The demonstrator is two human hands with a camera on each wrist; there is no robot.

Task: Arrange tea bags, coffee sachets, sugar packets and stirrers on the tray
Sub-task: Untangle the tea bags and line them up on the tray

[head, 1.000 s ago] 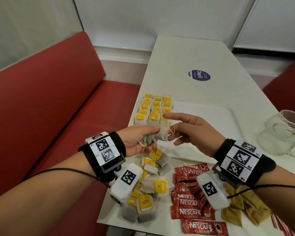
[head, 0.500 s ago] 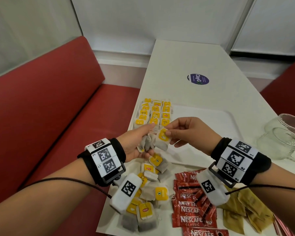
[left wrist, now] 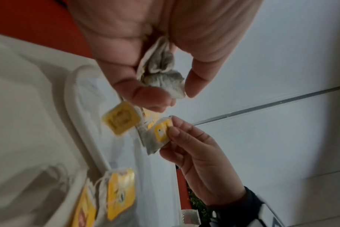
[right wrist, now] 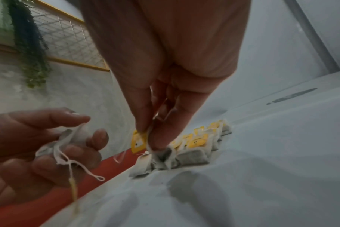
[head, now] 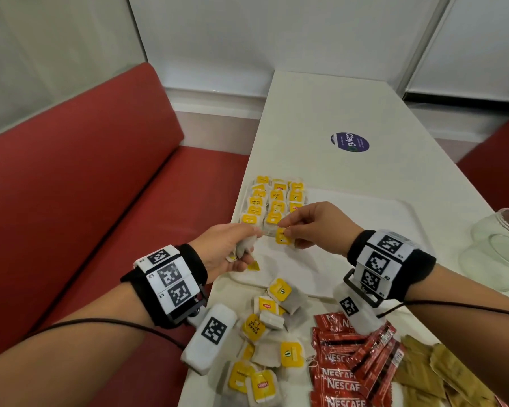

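Observation:
My right hand (head: 285, 230) pinches one tea bag (head: 282, 240) by its yellow tag (left wrist: 161, 130), just above the near end of the tea-bag rows (head: 276, 201) in the white tray (head: 394, 218). That pinched bag (right wrist: 140, 142) hangs over the front row (right wrist: 192, 153). My left hand (head: 241, 248) grips a small bunch of tea bags (left wrist: 163, 76) over the tray's near left corner, with a yellow tag (left wrist: 121, 121) dangling below it on its string (right wrist: 70, 165).
Loose tea bags (head: 265, 348) lie piled on the table near the front edge. Red Nescafe sachets (head: 347, 365) and brown sugar packets (head: 441, 374) lie to their right. Glass mugs (head: 500, 245) stand right of the tray. A red bench (head: 86, 201) runs along the left.
My right hand took one tea bag from the bunch in my left hand and carried it toward the tray rows. The left hand drew back slightly with the rest.

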